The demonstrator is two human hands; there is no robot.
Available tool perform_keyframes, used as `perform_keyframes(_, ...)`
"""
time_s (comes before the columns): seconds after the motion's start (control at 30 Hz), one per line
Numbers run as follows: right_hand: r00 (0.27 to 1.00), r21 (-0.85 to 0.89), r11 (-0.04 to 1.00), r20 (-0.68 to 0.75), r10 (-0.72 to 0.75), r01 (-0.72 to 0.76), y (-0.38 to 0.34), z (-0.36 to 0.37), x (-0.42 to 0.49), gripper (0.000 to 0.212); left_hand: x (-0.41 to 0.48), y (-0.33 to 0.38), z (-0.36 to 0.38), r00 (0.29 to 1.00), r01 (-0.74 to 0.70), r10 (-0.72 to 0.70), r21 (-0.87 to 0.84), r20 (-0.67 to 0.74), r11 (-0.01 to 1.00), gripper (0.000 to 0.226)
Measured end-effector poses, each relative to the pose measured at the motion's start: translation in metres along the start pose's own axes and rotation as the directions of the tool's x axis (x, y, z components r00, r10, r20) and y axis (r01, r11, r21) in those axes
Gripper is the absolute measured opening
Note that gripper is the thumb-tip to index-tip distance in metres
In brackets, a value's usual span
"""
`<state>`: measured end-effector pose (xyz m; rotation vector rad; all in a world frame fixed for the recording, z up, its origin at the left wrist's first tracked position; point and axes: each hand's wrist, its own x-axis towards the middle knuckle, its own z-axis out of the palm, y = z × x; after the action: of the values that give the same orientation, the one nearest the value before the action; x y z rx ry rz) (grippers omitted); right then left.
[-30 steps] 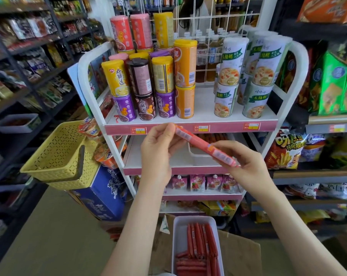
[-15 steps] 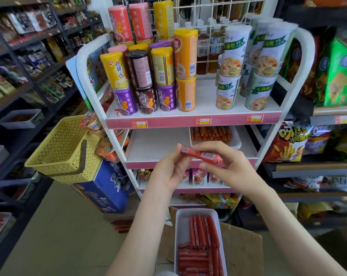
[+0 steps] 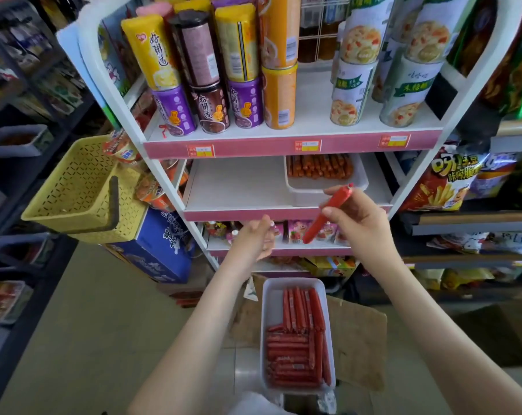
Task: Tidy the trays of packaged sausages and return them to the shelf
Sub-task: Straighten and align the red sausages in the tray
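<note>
Sausage (image 3: 328,213), 1 red packaged stick, pinched in right hand (image 3: 362,224) between thumb and curled fingers. Stick tilted: top end up near the front wall of the shelf tray (image 3: 328,190), bottom end pointing down-left. Left hand (image 3: 253,238) holds nothing, fingers loosely bent and relaxed, just left of the stick's bottom end, not touching it.

Shelf tray is white, on the right part of the middle shelf (image 3: 238,187) of the white rack (image 3: 418,187), with a row of orange-brown sausages (image 3: 319,167) at its back.

Lower tray (image 3: 267,298), white, sits bottom centre on cardboard (image 3: 358,339), well below both hands. Red sausages (image 3: 295,345) fill most of it, some lengthwise at the top right, the rest crosswise below.

Top shelf carries cans (image 3: 211,85) stacked 2 high, yellow, purple, orange, plus white-green ones on the right. Yellow basket (image 3: 74,190) sits left of the rack, blue box (image 3: 157,250) under it. Chip bag (image 3: 445,181) on the right.
</note>
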<state>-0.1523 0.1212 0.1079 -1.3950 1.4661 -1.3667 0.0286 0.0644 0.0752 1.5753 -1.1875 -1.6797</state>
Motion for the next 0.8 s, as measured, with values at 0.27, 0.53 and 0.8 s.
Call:
perform_keyframes(0.27,0.796,-0.269,0.779,0.069,0.602,-0.566,0.164,0.012,-0.032,0.040,0.062,-0.165,-0.029,0.974,-0.043,0.228,0.976,-0.007,0.213,0.033)
perform_keyframes(0.53,0.686,-0.466,0.638,0.086,0.722,-0.613,0.365,0.081,-0.053,0.032,0.131,-0.335,0.007,0.935,-0.332,0.070,0.926,0.349,-0.178,0.047)
perform_keyframes(0.8,0.771,-0.853,0.491,0.189,0.608,-0.178,0.458,0.127,-0.077,0.062,0.171,-0.420,0.049,0.930,-0.332,-0.298,0.835,0.213,-0.439,0.039)
